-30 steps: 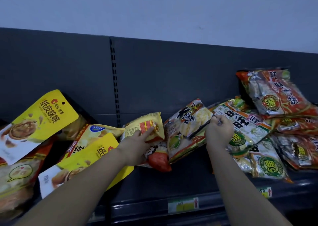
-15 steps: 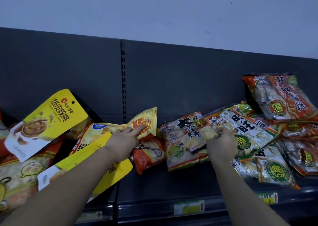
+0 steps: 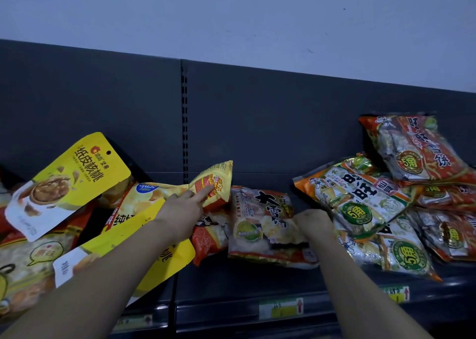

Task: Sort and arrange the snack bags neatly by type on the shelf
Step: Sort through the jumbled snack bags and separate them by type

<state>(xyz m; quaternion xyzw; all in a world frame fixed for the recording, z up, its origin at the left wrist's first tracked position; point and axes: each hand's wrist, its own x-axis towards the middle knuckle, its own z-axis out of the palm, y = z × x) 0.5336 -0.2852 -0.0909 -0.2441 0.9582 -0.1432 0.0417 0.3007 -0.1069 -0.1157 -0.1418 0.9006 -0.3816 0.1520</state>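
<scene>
— What's the left hand doing?
— Forefinger straight, pressing the crinkled yellow foil snack bag, mid-left on the dark metal shelf.
— The right hand?
— Against the white-and-orange rice-cracker bag; fingers hidden, can't tell.

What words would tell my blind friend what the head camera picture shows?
Two bare hands reach into messy snack bags on a dark metal shelf. The left hand touches a small crinkly yellow plastic bag; the right hand is at a pale rice-cracker bag with black letters.
</scene>
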